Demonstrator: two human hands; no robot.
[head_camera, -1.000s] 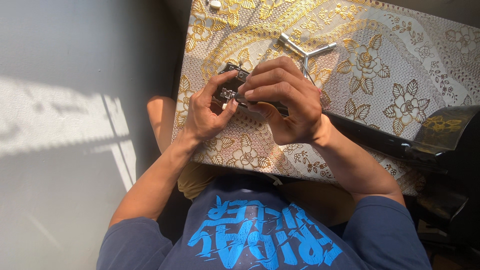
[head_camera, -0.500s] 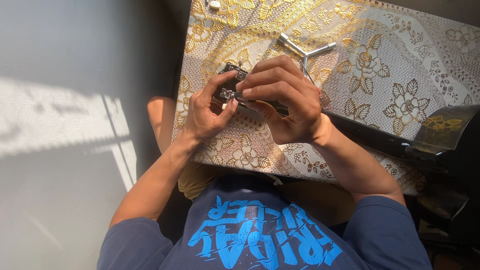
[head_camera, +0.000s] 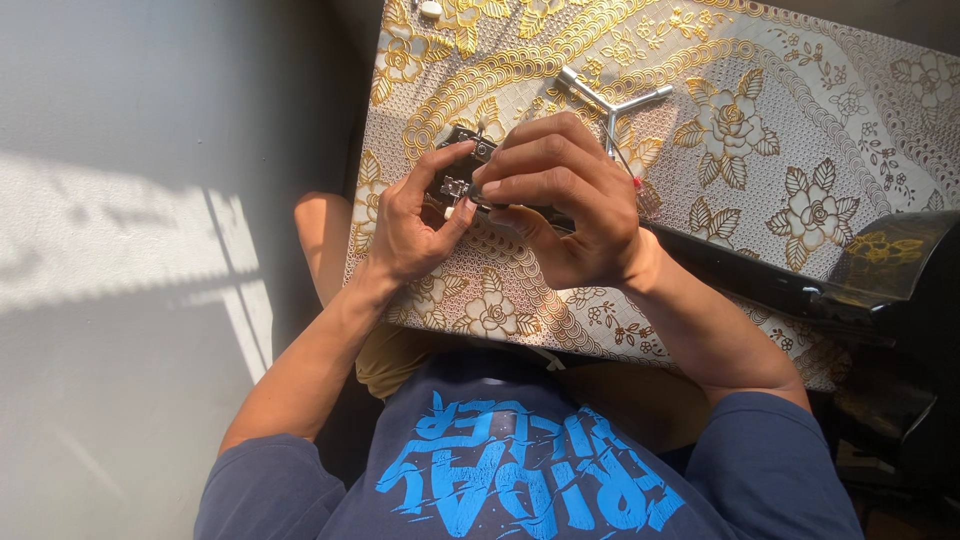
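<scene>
The table (head_camera: 800, 120) in its gold-flowered cloth lies mostly bare toward its far and right edges. Near its left edge, the left hand (head_camera: 405, 225) and right hand (head_camera: 565, 195) both pinch a small dark metal part (head_camera: 458, 175). A three-armed wrench (head_camera: 608, 98) lies just beyond.

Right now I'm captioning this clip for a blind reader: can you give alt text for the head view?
Seen from above, a seated person's left hand and right hand together hold a small dark metal part over a gold floral tablecloth. A three-armed metal wrench lies just beyond the hands.
</scene>
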